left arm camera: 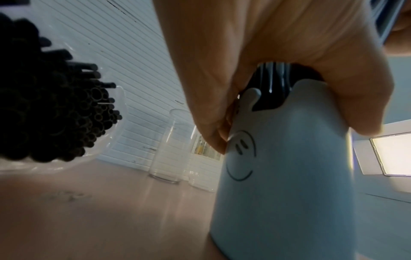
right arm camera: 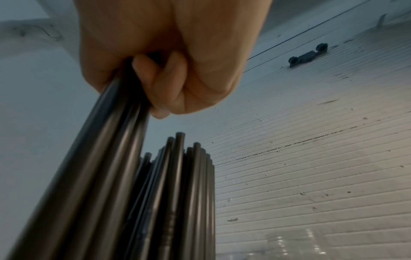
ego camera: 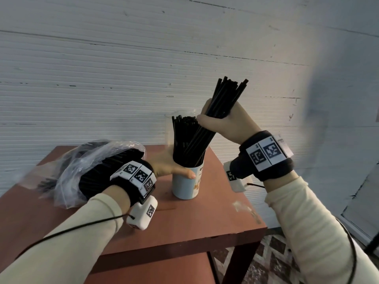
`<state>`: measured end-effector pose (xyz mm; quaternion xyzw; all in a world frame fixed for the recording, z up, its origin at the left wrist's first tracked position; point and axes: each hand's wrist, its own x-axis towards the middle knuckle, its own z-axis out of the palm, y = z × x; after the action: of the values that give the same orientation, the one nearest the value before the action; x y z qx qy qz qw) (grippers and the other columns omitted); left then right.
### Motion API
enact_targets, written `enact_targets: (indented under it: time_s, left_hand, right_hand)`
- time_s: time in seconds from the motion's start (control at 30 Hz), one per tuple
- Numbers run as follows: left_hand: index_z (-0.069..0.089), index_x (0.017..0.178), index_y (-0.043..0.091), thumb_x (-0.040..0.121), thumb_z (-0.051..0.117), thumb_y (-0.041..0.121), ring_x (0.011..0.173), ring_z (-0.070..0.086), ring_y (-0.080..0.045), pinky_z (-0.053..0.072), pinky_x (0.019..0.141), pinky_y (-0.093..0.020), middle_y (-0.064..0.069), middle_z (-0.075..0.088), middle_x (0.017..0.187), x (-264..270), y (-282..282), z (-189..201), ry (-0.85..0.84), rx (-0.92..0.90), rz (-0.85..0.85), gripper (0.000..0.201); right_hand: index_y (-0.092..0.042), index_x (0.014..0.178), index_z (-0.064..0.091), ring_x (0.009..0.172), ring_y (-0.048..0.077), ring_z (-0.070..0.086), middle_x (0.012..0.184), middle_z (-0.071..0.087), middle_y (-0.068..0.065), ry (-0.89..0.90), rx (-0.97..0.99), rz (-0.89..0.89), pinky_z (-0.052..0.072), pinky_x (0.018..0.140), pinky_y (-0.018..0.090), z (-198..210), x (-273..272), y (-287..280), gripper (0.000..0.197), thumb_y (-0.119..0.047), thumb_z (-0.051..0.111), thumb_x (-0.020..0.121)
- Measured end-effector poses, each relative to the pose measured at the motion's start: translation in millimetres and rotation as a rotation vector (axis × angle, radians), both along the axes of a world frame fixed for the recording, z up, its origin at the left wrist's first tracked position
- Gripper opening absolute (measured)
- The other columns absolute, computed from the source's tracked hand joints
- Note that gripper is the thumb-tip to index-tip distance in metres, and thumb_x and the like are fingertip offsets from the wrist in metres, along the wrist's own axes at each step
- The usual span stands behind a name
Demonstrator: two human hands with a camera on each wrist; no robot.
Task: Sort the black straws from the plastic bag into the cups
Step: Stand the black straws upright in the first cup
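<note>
A pale blue cup (ego camera: 185, 186) (left arm camera: 286, 176) with a smiley face stands on the red-brown table (ego camera: 205, 222), packed with upright black straws (ego camera: 183, 138). My left hand (ego camera: 172, 166) (left arm camera: 289, 52) grips the cup at its rim. My right hand (ego camera: 223, 121) (right arm camera: 169, 58) grips a bundle of black straws (ego camera: 223, 101) (right arm camera: 93, 167) tilted over the cup, its lower ends among the straws in the cup. A clear plastic bag (ego camera: 82, 167) of more black straws (left arm camera: 44, 105) lies at the left, partly behind my left wrist.
Two clear glasses (left arm camera: 169, 147) stand behind the blue cup near the ribbed white wall (ego camera: 123, 78); one rim (ego camera: 184, 113) shows in the head view. The table's right edge drops to a patterned floor (ego camera: 266, 263).
</note>
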<state>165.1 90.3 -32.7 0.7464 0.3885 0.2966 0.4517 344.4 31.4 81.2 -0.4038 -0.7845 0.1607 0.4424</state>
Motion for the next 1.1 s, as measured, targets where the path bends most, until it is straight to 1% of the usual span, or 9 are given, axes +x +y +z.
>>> enact_targets:
  time_s: [0.23, 0.4, 0.47, 0.57, 0.67, 0.8, 0.93, 0.97, 1.1]
  left_hand:
    - [0.058, 0.123, 0.017, 0.049, 0.091, 0.026, 0.114, 0.062, -0.014, 0.049, 0.099, -0.038, 0.0, 0.068, 0.117, -5, -2, -1, -0.001, 0.012, -0.059, 0.081]
    - [0.051, 0.123, 0.027, 0.055, 0.089, 0.022, 0.114, 0.06, -0.002, 0.05, 0.09, -0.021, 0.009, 0.066, 0.12, -11, -9, 8, 0.026, -0.039, -0.144, 0.079]
    - [0.051, 0.125, 0.025, 0.055, 0.088, 0.025, 0.119, 0.058, -0.008, 0.049, 0.095, -0.028, 0.005, 0.065, 0.123, -16, -11, 11, 0.046, -0.058, -0.2, 0.079]
    - [0.053, 0.126, 0.021, 0.06, 0.084, 0.024, 0.121, 0.058, -0.013, 0.049, 0.099, -0.032, 0.0, 0.065, 0.126, -21, -13, 12, 0.061, -0.067, -0.264, 0.073]
    - [0.055, 0.124, 0.027, 0.063, 0.084, 0.028, 0.119, 0.058, -0.007, 0.046, 0.101, -0.03, 0.006, 0.065, 0.125, -19, -12, 12, 0.019, -0.076, -0.222, 0.067]
    - [0.062, 0.117, 0.029, 0.058, 0.083, 0.043, 0.114, 0.06, -0.006, 0.047, 0.096, -0.026, 0.007, 0.068, 0.118, -13, -7, 13, 0.015, -0.052, -0.147, 0.063]
    - [0.063, 0.103, 0.031, 0.071, 0.083, 0.029, 0.106, 0.061, -0.008, 0.048, 0.083, -0.02, 0.009, 0.069, 0.104, -7, -4, 15, 0.063, -0.024, -0.116, 0.038]
    - [0.063, 0.102, 0.032, 0.068, 0.083, 0.033, 0.107, 0.06, -0.007, 0.048, 0.086, -0.022, 0.008, 0.069, 0.105, -6, -3, 14, 0.064, -0.014, -0.1, 0.039]
    - [0.064, 0.112, 0.032, 0.05, 0.082, 0.06, 0.112, 0.06, -0.008, 0.05, 0.097, -0.034, 0.009, 0.069, 0.113, -8, 0, 10, 0.104, 0.037, -0.034, 0.07]
  right_hand:
    - [0.007, 0.079, 0.061, 0.067, 0.014, 0.059, 0.077, 0.062, 0.023, -0.002, 0.013, 0.013, 0.049, 0.062, 0.023, -3, -3, 4, 0.018, -0.008, 0.065, 0.087]
    - [0.007, 0.078, 0.061, 0.065, 0.009, 0.058, 0.072, 0.06, 0.018, -0.015, 0.029, 0.014, 0.048, 0.061, 0.017, -3, -5, 3, 0.019, -0.008, 0.065, 0.087]
    - [0.007, 0.078, 0.061, 0.064, 0.006, 0.057, 0.069, 0.059, 0.009, -0.008, 0.028, 0.006, 0.047, 0.06, 0.014, -4, -5, 3, 0.018, -0.008, 0.065, 0.088]
    - [0.008, 0.078, 0.061, 0.064, 0.005, 0.056, 0.069, 0.058, 0.006, -0.002, 0.028, 0.002, 0.046, 0.06, 0.014, -4, -6, 2, 0.018, -0.008, 0.064, 0.088]
    - [0.008, 0.077, 0.06, 0.063, 0.005, 0.056, 0.068, 0.057, 0.005, -0.006, 0.031, 0.002, 0.045, 0.059, 0.015, -3, -9, 1, 0.018, -0.007, 0.064, 0.087]
    - [0.009, 0.077, 0.059, 0.063, 0.011, 0.056, 0.07, 0.057, 0.019, 0.004, 0.025, -0.001, 0.046, 0.059, 0.021, -3, -12, 0, 0.02, -0.008, 0.064, 0.087]
    - [0.006, 0.076, 0.059, 0.064, 0.008, 0.056, 0.069, 0.057, 0.008, 0.003, 0.013, -0.005, 0.046, 0.06, 0.019, -3, -15, 0, 0.019, -0.008, 0.064, 0.087]
    - [0.006, 0.076, 0.059, 0.064, 0.008, 0.056, 0.069, 0.057, 0.006, -0.003, 0.008, -0.004, 0.046, 0.06, 0.019, -3, -16, 1, 0.019, -0.009, 0.064, 0.087]
    - [0.005, 0.073, 0.058, 0.059, 0.005, 0.053, 0.064, 0.054, 0.001, -0.014, -0.003, -0.002, 0.043, 0.057, 0.015, -4, -21, 4, 0.021, -0.01, 0.064, 0.087]
